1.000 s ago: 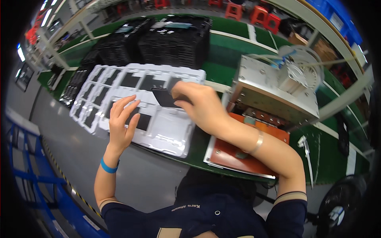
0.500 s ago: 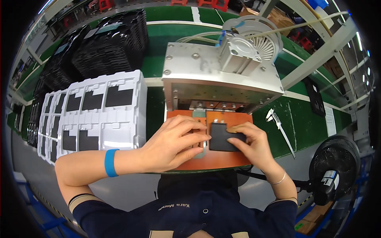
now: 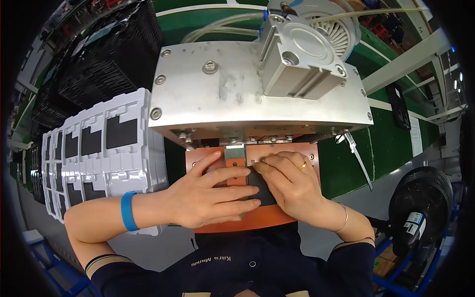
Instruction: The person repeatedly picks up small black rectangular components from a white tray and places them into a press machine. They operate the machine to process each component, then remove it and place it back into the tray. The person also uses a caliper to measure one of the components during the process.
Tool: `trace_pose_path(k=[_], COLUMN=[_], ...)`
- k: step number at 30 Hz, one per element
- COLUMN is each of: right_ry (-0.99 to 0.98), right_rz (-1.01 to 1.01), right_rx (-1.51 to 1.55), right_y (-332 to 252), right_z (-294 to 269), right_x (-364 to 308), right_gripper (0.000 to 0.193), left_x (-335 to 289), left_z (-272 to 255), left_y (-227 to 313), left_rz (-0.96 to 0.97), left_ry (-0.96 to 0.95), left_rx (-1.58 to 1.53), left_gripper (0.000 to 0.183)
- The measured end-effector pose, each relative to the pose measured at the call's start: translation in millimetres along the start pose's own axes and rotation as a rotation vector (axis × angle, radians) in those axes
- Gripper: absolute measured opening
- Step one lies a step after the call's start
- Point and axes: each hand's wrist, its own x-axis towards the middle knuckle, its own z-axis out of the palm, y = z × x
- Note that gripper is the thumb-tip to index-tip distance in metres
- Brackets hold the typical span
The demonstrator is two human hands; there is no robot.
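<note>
You should align the flat black pack gently on the orange plate at the near edge of the desk, left grip spread against it, right grip pinched near its top, holding what I cannot tell.

Beyond the grip of the right hand, the metal machine overhangs, blocking the far side; the left hand crowds the left. Rightward, a hand could pass over green tabletop before the caliper.
</note>
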Motion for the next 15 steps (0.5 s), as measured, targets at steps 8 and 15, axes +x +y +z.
trace_pose_path(k=[8,15], right_ry=[0.052,-0.022], right_rz=[0.096,0.109], right_rx=[-0.036,-0.028], right_y=[-3.2,-2.3], right_z=[4.0,1.7], right_x=[1.4,-2.0], right_gripper=[0.036,0.036], left_x=[0.7,0.8], left_z=[-1.7,0.2], left_y=[-2.0,-4.3], left_rz=[0.013,0.012], left_ry=[-0.009,0.014], left_rx=[0.037,0.017], left_gripper=[0.039,0.038])
